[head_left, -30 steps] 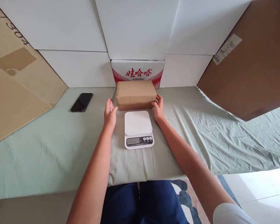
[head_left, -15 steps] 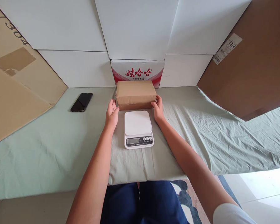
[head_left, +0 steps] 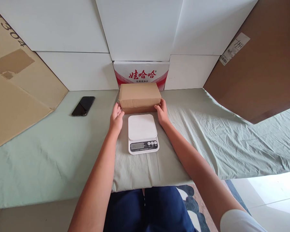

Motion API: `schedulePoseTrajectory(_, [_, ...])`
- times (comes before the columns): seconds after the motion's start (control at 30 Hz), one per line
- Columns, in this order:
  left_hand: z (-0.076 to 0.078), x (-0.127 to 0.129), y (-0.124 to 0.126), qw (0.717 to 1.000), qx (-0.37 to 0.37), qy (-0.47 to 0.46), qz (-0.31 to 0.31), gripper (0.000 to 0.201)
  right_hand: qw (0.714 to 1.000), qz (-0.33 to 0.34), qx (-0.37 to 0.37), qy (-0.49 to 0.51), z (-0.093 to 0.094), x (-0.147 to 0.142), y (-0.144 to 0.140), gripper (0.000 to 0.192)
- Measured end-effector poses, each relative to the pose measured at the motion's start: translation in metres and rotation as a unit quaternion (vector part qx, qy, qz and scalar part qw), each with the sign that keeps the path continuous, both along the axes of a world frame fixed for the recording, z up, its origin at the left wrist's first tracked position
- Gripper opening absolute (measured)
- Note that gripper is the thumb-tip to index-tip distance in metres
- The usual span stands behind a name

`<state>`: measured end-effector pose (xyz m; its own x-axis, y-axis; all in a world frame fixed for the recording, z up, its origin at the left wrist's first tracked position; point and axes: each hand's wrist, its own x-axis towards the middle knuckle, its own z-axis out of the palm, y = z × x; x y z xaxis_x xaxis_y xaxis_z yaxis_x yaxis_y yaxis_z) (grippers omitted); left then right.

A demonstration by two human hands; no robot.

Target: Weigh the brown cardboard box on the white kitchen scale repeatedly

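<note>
- The brown cardboard box (head_left: 139,96) lay on the green sheet (head_left: 50,151), just behind the white kitchen scale (head_left: 142,133) and in front of the red-and-white printed carton (head_left: 141,73).
- The left hand (head_left: 116,118) pressed its fingers against the box's left end, and the right hand (head_left: 162,112) cupped the right end; together they clasped it from both sides, not yet raised.
- A squeeze at the ends alone could have let the box slip or tip, as its underside looked unsupported by fingers.
- Falling forward, it might have struck the scale's platform or knocked it askew.
- The black phone (head_left: 83,106) lay well apart to the left, out of harm.
</note>
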<state>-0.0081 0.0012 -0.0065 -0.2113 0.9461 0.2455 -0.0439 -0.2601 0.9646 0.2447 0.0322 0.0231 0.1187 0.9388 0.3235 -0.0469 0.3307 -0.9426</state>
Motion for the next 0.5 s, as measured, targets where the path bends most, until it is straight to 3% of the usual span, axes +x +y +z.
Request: schedulePoseTrajectory(0.5, [0.015,0.012,0.003,0.999,0.032,0.015,-0.022,0.071,0.999,0.003,-0.013,-0.05,0.003,-0.001,-0.002,0.049])
